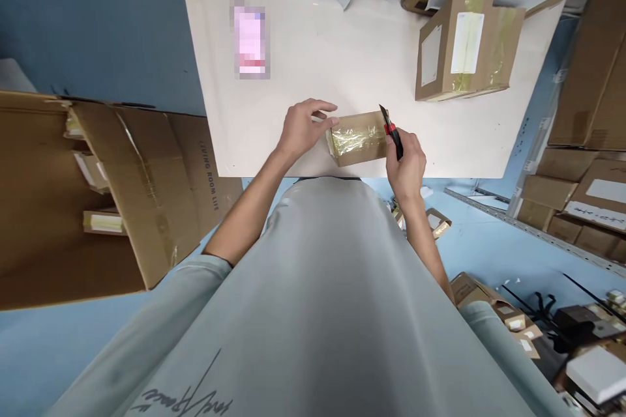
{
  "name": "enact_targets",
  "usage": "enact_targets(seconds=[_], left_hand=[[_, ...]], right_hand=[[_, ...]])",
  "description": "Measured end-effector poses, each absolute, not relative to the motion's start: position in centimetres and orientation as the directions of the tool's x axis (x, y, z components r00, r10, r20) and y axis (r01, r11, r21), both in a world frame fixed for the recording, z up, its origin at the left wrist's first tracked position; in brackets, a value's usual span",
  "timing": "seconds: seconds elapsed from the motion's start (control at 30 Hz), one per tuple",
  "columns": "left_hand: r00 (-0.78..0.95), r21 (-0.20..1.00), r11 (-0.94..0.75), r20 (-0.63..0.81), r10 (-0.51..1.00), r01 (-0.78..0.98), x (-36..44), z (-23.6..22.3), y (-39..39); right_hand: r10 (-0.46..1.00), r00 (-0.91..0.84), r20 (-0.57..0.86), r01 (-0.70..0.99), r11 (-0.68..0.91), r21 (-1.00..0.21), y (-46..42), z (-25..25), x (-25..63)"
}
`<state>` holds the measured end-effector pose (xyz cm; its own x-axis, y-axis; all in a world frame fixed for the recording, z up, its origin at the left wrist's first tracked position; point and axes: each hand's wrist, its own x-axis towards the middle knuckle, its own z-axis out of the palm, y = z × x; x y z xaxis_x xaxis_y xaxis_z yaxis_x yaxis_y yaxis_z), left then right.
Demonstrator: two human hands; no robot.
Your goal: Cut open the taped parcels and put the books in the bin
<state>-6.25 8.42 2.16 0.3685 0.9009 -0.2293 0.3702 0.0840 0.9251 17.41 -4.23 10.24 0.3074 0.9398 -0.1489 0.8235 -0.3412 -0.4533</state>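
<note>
A small brown cardboard box (360, 155) with shiny clear tape over its top lies near the table's front edge. My left hand (304, 127) is at its left end, thumb at the upper left corner, with thumb and forefinger apart. At the other end, my right hand (407, 159) grips a black and red utility knife (394, 138). Its blade is out and points up and away from me, just above the box's right end.
A larger taped carton (447, 55) with white labels stands on the white table (313, 45) at the back right. A blurred pink item (250, 39) lies at the back left. Beside the table, a big open carton (161, 189) holds small boxes. Stacked boxes (596, 189) line the right.
</note>
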Motion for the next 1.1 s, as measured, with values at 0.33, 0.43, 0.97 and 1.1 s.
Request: enact_targets(seconds=[0.33, 0.43, 0.97, 1.1], left_hand=[[0.481, 0.951, 0.122, -0.252, 0.840, 0.285, -6.6, 2.5, 10.0], [0.483, 0.952, 0.127, -0.254, 0.838, 0.279, -6.7, 2.5, 9.8], [0.423, 0.949, 0.134, -0.251, 0.871, 0.286, -5.8, 2.2, 8.0], [0.417, 0.943, 0.119, -0.248, 0.874, 0.310, -5.7, 2.4, 7.7]], right_hand=[[0.841, 0.158, -0.518, 0.799, -0.417, -0.433, -4.6, 13.0, 9.4], [0.830, 0.171, -0.531, 0.830, -0.412, -0.377, -4.0, 13.1, 8.5], [0.624, 0.300, -0.722, 0.943, -0.310, 0.123, -2.8, 16.9, 3.7], [0.615, 0.283, -0.736, 0.945, -0.309, 0.104, -2.8, 16.6, 3.9]])
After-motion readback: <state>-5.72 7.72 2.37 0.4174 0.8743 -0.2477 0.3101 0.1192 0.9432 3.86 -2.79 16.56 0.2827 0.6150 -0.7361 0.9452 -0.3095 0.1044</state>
